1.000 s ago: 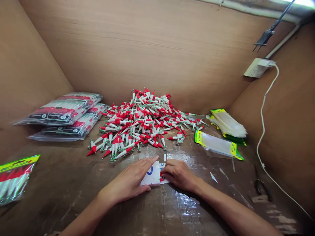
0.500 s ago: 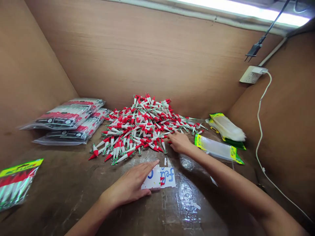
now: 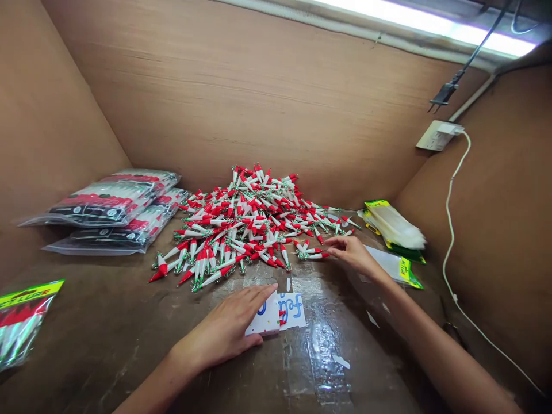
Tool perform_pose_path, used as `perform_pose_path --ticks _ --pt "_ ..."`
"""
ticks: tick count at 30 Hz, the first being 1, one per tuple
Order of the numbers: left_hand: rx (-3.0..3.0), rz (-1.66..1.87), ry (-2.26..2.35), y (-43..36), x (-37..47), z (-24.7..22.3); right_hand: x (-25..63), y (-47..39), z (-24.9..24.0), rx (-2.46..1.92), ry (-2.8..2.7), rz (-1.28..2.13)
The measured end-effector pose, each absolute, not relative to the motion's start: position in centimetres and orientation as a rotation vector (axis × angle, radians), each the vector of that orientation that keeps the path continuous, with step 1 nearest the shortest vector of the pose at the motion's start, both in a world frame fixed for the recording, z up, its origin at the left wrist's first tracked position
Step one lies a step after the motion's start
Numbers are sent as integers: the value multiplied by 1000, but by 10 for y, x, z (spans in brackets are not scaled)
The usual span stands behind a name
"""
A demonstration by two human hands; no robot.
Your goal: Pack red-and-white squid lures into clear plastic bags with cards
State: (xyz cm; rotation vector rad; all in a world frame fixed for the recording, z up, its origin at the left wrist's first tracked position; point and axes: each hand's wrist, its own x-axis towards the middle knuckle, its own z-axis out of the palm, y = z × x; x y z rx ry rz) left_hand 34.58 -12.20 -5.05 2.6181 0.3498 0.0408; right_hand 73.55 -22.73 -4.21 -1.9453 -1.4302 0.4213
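My left hand (image 3: 230, 319) lies around a small white box (image 3: 268, 315) with blue writing, its thumb along the near side and its fingers over the far side. A white card (image 3: 294, 310) lettered in blue sticks out at the box's right, with a bit of red on it. To the right of the big pile of red-and-white squid jigs (image 3: 250, 221), my right hand (image 3: 351, 253) has its thumb and fingers apart. Its fingertips are close to the red ends of a few loose jigs (image 3: 311, 252); whether they touch is unclear.
Filled clear packs (image 3: 107, 201) are stacked at the left, and another filled pack (image 3: 28, 322) lies nearer me. Yellow-green empty bags (image 3: 394, 224) lie at the right, one bag (image 3: 390, 264) partly behind my right hand. A white cable (image 3: 451, 230) hangs from the wall socket (image 3: 437, 135).
My right hand has moved right, away from the pile's edge, and its fingers have spread. Several jigs now show between it and the pile. My left hand stays on the box.
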Motion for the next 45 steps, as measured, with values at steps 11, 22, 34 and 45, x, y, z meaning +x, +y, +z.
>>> perform_pose_path --ticks 11,22,34,45 --pt "2611 21 374 -120 349 -48 719 -244 -83 -1903 -1610 375" --pt "2616 1 383 -120 350 -51 709 -244 -86 -1498 -1104 798" --pt "2621 0 401 -119 349 -54 714 -237 -93 -1052 -459 961" --pt "2636 -15 398 -120 349 -52 711 -239 -98 -1249 -569 747"
